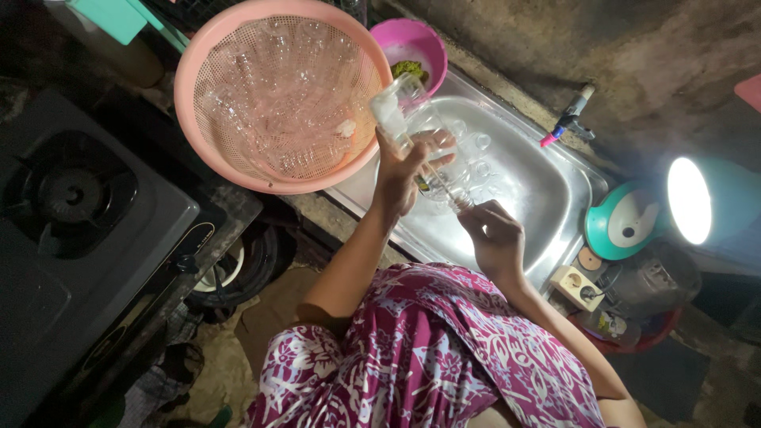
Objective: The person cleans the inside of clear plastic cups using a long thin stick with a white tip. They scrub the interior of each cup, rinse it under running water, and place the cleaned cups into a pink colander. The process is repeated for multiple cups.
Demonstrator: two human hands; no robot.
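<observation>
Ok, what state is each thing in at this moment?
Clear bottle: held tilted over the sink by left hand.
Right hand: pinching a thin brush handle.
Pink colander: filled with clear containers.
Sink: several clear bottles inside.
Lamp: lit.
Tap: no water visible.

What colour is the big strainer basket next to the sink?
The strainer basket is pink, holding clear bottles; the head view shows it best.

This is a home kitchen: a shiny metal sink (547, 190), a tap (567, 123) above it, a gas stove (75, 198) far to its left.
</observation>
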